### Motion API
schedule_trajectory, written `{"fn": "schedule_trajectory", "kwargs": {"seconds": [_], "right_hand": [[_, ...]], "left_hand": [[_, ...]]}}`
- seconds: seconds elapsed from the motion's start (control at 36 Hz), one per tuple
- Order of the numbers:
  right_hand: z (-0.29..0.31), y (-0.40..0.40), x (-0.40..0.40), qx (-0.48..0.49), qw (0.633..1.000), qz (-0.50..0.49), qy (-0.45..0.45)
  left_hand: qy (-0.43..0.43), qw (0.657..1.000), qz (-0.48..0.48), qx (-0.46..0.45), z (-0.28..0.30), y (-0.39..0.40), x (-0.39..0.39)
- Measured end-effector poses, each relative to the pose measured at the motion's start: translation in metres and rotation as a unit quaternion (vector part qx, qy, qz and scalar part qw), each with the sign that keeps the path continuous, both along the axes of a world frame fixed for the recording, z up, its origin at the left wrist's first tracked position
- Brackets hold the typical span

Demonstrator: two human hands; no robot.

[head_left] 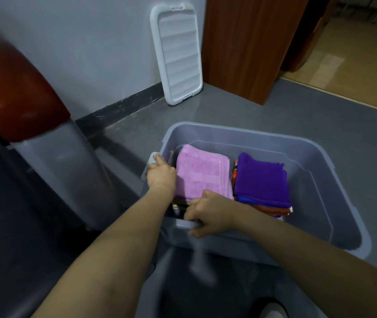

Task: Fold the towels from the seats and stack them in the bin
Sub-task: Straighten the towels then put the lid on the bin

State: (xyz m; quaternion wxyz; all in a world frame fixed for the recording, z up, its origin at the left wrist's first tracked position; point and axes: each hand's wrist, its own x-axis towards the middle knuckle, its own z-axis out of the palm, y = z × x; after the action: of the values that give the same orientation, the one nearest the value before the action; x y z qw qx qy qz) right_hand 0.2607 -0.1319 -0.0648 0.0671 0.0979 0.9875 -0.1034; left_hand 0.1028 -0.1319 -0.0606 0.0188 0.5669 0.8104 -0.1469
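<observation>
So the biggest thing here is the grey floor (263, 106), which runs back to a pale wall (91, 42) with a dark skirting strip along its foot. On the left there's a seat (17, 88) with a shiny dark-red back and a grey plastic shell below it. A wooden door frame (247, 42) stands at the top right, with a tan floor behind it.

The bin (320, 157) sits on the floor in the middle, a grey-blue plastic tub with no cover on. Its white lid (176, 53) leans upright against the wall, well apart from it.

Inside the bin are two stacks side by side. The left one is topped by a folded pink towel (201, 173), with something dark and yellowish peeking out under its near edge. The right one is topped by a purple towel (261, 180), with blue and orange layers showing beneath it.

Both bare arms reach in from the bottom. The left hand (160, 174) is at the bin's left edge, fingers curled around the white latch (151, 161) there, just beside the pink towel. The right hand (208, 212) grips the bin's near rim, fingers hooked over it, touching the pink towel's near edge.
</observation>
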Motion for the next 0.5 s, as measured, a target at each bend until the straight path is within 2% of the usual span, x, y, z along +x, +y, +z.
{"fn": "schedule_trajectory", "kwargs": {"seconds": [0.14, 0.31, 0.36, 0.5], "right_hand": [[0.001, 0.029, 0.013, 0.041, 0.999, -0.018, -0.013], [-0.002, 0.072, 0.036, 0.118, 0.988, -0.098, -0.025], [-0.008, 0.080, 0.035, 0.117, 0.983, -0.144, -0.002], [-0.029, 0.096, 0.022, 0.121, 0.953, -0.250, 0.124]], "left_hand": [[0.024, 1.000, -0.013, -0.011, 0.001, 0.025, 0.000], [-0.020, 0.999, 0.024, 0.033, -0.001, 0.051, -0.001], [-0.029, 0.998, 0.031, 0.052, -0.003, 0.055, -0.005], [-0.041, 0.994, 0.058, 0.080, -0.006, 0.074, -0.019]]}}
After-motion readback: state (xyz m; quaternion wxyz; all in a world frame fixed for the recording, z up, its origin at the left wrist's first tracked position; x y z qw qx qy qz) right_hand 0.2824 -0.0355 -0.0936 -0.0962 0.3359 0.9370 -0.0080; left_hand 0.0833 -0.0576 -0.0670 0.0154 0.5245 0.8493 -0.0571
